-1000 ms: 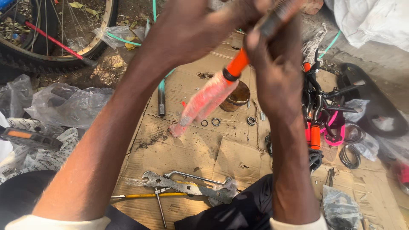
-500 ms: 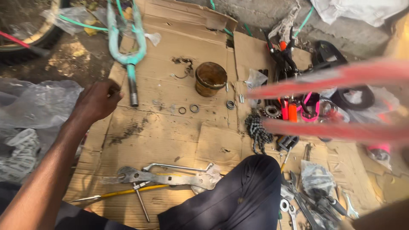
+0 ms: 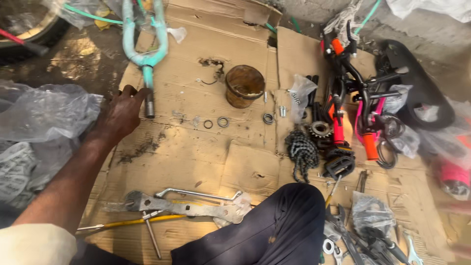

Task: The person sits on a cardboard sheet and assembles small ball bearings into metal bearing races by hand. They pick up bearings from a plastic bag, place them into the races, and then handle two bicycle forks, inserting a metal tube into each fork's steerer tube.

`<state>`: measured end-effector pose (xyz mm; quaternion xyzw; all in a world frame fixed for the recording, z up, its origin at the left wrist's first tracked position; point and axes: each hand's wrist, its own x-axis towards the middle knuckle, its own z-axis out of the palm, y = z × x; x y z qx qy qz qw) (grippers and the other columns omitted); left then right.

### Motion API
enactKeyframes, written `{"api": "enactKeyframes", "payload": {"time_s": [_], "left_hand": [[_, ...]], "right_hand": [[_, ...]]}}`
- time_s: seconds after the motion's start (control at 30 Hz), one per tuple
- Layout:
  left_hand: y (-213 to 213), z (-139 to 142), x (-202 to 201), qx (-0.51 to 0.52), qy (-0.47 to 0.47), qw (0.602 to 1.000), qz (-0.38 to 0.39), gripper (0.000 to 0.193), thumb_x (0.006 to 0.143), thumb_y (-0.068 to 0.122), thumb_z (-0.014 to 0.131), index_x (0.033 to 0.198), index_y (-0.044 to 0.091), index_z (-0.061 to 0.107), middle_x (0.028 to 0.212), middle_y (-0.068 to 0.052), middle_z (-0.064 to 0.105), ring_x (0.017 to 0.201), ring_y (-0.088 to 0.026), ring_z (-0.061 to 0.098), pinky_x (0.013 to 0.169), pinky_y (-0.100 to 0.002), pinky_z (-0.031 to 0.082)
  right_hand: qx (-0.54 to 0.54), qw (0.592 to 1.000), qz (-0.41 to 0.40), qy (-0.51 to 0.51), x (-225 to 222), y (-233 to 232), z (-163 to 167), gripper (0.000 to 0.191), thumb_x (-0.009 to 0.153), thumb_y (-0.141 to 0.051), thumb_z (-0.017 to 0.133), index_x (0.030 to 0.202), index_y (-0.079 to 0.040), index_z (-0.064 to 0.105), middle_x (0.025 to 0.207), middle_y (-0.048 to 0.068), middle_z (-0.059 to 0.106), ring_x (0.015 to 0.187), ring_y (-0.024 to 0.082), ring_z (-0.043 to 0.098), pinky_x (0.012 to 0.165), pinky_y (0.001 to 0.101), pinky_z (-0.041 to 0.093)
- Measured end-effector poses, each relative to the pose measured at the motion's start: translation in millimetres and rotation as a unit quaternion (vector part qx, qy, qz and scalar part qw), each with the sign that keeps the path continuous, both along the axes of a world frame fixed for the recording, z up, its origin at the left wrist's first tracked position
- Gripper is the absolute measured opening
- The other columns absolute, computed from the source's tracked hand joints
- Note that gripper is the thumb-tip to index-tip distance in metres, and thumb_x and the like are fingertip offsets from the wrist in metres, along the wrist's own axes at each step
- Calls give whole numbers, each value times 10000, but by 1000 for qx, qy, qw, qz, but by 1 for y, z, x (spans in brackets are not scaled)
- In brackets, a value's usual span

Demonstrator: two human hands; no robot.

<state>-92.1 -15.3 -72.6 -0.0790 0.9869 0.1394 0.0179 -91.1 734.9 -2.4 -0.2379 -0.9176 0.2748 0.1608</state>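
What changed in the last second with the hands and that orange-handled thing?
Both hands were raised, gripping an orange-handled part. Now it is out of sight, and so is the right hand. The left hand has gone down to the cardboard, fingers at the steerer of the mint-green fork. The rusty tin, chain and wrenches lie as before.

Crumpled clear plastic bags (image 3: 44, 113) at left edge, small clear packets (image 3: 300, 95) mid-cardboard and (image 3: 370, 213) lower right.
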Motion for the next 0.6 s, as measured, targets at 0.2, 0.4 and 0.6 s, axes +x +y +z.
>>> {"api": "enactKeyframes", "payload": {"time_s": [0.2, 0.4, 0.6], "left_hand": [[0, -16, -14, -160, -31, 984, -66, 569, 945, -11, 525, 1427, 288, 561, 1405, -125, 508, 1247, -336, 566, 1041, -693, 424], [-2, -8, -28, -229, -60, 964, -124, 486, 978, 100, 571, 1411, 321, 582, 1426, -86, 519, 1313, -291, 550, 1094, -539, 485], [-23, 25, -35, -308, 68, 898, -308, 484, 884, 161, 572, 1351, 286, 572, 1485, 3, 469, 1335, -281, 502, 1070, -557, 458]], "right_hand": [[119, 989, 71, 51, -1, 36, -21, 204, 931, -159, 759, 1115, -129, 677, 1055, 84, 728, 978, 265, 718, 884, 385, 561], [222, 952, 208, 35, 35, 29, -61, 205, 880, -155, 780, 1073, -157, 712, 1024, 70, 740, 950, 267, 733, 863, 380, 564], [273, 919, 275, -72, 43, 23, -87, 527, 720, -183, 849, 1225, -199, 697, 1175, 103, 728, 1114, 313, 674, 947, 438, 525]]}}
